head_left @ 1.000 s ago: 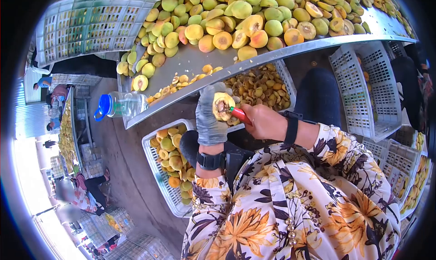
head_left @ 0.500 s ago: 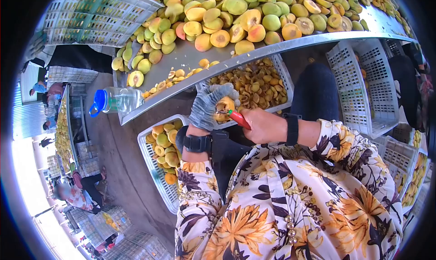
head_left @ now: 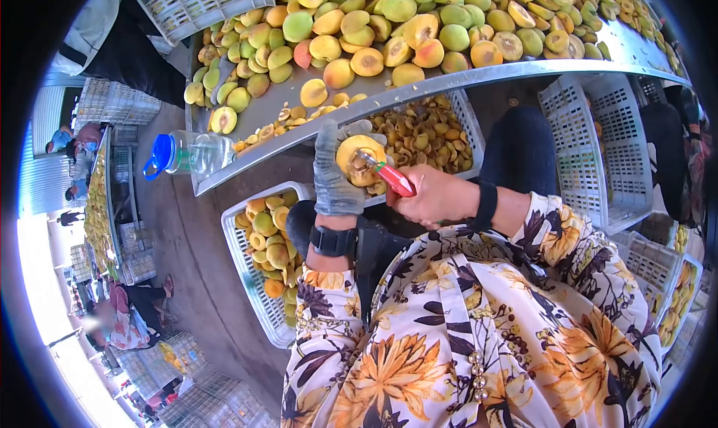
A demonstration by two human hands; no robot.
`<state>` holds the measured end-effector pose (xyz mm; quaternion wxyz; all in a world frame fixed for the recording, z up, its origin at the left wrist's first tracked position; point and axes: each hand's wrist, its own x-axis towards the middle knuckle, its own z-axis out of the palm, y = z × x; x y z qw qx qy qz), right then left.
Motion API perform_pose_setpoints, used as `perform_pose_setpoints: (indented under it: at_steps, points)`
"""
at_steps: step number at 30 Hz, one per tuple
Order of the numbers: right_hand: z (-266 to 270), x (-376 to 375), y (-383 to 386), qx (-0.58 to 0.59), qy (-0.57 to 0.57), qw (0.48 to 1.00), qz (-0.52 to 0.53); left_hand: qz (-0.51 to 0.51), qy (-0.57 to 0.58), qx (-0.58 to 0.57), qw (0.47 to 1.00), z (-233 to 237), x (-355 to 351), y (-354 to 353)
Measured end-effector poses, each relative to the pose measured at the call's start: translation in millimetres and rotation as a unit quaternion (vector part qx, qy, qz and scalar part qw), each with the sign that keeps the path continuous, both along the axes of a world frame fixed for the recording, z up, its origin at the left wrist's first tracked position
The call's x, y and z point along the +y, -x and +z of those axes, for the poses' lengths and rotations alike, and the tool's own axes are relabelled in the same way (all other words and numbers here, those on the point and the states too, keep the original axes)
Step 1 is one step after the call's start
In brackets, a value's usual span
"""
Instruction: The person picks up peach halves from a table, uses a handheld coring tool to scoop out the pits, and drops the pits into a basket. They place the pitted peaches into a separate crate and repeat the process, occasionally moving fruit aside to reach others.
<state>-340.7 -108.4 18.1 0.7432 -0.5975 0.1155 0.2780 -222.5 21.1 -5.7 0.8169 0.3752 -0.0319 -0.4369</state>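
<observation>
My left hand (head_left: pixel 333 177), in a grey knit glove, holds a halved yellow peach (head_left: pixel 350 150), cut face up toward me. Bare, my right hand (head_left: pixel 437 194) is closed around the red handle of a pitting spoon (head_left: pixel 395 178). Its metal tip rests in the middle of the peach's cut face, at the pit hollow. Below and behind my hands, a white crate holds many small peach scraps (head_left: pixel 430 136). Beside my left forearm stands another white crate (head_left: pixel 254 297) with peach halves in it.
A metal table (head_left: pixel 449 77) heaped with peach halves (head_left: pixel 396 9) runs across the front. On its left corner lies a clear bottle with a blue lid (head_left: pixel 202 154). White crates (head_left: pixel 617 144) stand at right. Other people (head_left: pixel 123 316) are at far left; one stands near a crate (head_left: pixel 202 9).
My left hand has opened its hold so the peach's cut face shows more. A peach half now lies near the table edge. The crate at upper left has moved up and right.
</observation>
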Motion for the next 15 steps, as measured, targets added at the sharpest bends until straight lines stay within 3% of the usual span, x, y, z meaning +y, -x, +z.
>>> perform_pose_setpoints:
  at_steps: [4, 7, 8, 9, 10, 12, 15]
  points:
    - [3, 9, 1, 0.018, -0.053, 0.998, -0.009, 0.014, -0.03, 0.036, 0.999, 11, 3, 7]
    - [-16, 21, 2, -0.068, 0.001, 0.997, -0.029, 0.071, -0.06, 0.025, 0.995, 4, -1, 5]
    - [-31, 27, 1, -0.221, 0.123, 0.964, -0.079, 0.074, -0.059, 0.025, 0.995, 8, -3, 7]
    - [-45, 29, 2, -0.366, 0.24, 0.89, -0.125, 0.106, -0.091, -0.028, 0.99, 14, -7, 11]
    - [-33, 27, 3, -0.365, 0.242, 0.891, -0.121, 0.138, -0.123, -0.078, 0.98, 17, -10, 16]
    - [1, 21, 4, -0.079, 0.063, 0.994, -0.048, 0.175, -0.143, -0.114, 0.968, 19, -17, 20]
    - [5, 15, 6, 0.005, -0.058, 0.998, -0.021, 0.143, -0.168, -0.215, 0.951, 14, -13, 19]
